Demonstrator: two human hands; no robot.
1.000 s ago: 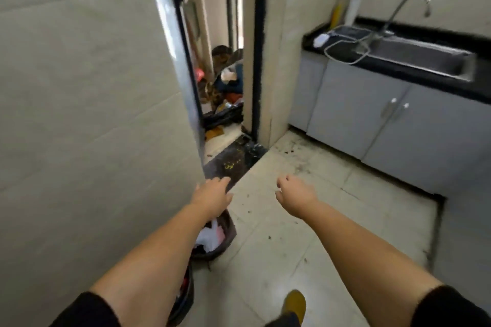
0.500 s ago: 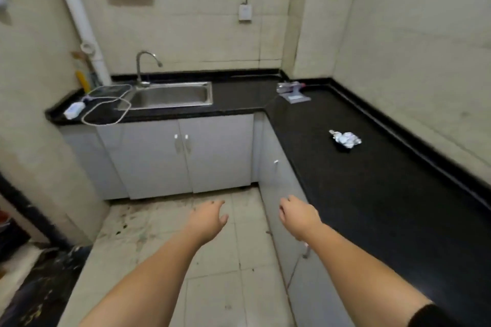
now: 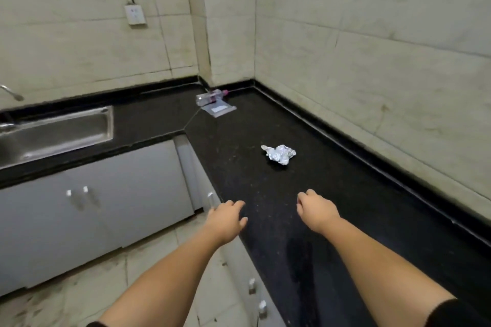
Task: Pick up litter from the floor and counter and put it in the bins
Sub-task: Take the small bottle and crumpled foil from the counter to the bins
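Black L-shaped counter (image 3: 332,194) with crumpled foil (image 3: 280,154), steel sink (image 3: 55,133), tiled walls (image 3: 372,34).

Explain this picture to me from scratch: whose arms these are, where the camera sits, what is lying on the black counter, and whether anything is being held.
There is no machine here. The single picture comes from a camera worn on a person's head, looking forward and down, so the two bare arms are the wearer's own. The left hand and the right hand both hover open over the near part of the black counter, holding nothing. On the counter lie a crumpled foil ball ahead of the right hand, and, far back in the corner, a clear plastic bottle on its side next to a flat clear packet. A steel sink sits to the left.
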